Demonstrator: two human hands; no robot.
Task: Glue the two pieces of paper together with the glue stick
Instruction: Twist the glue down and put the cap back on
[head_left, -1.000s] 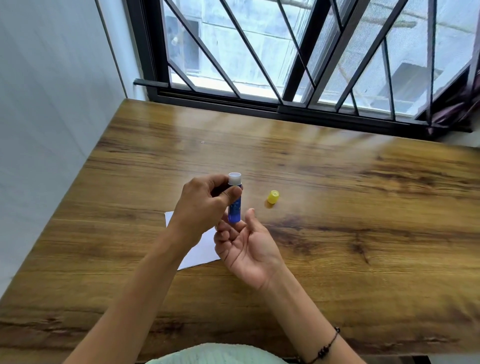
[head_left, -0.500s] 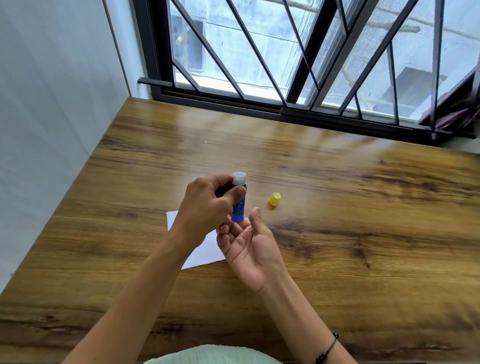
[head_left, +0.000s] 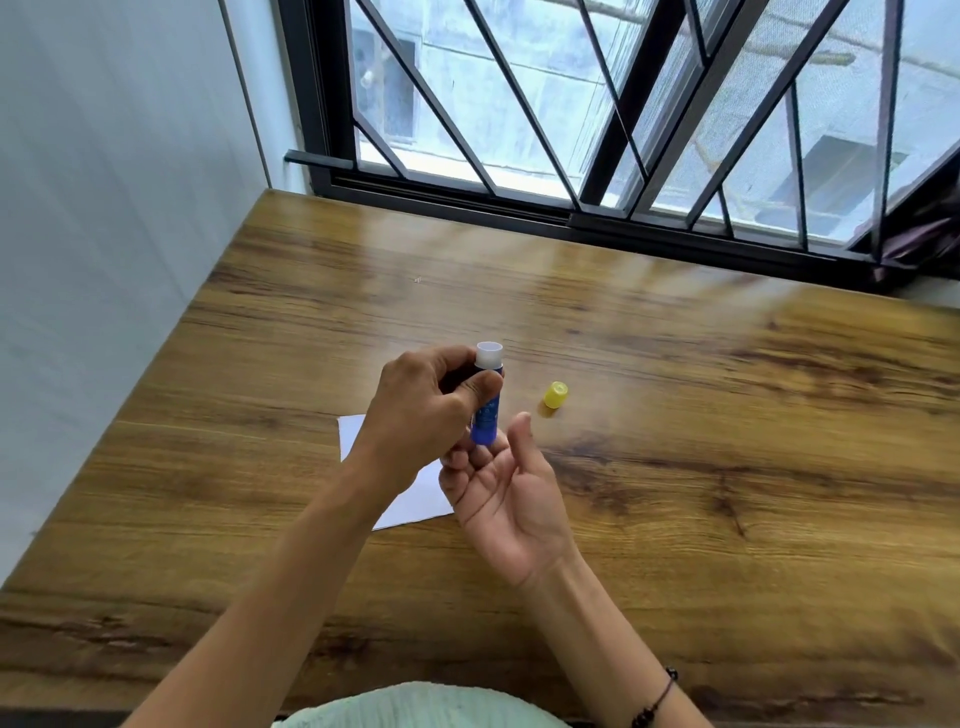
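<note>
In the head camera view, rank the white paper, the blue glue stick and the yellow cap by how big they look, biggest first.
1. White paper, though the hands hide much of it.
2. Blue glue stick, held in the left hand, nearer the camera, so it may look oversized.
3. Yellow cap on the table, clearly smallest.

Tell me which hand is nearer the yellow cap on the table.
The right hand. Its raised thumb ends just short of the yellow cap, down and to the cap's left. The left hand is farther left, gripping the glue stick, which stands between it and the cap.
</note>
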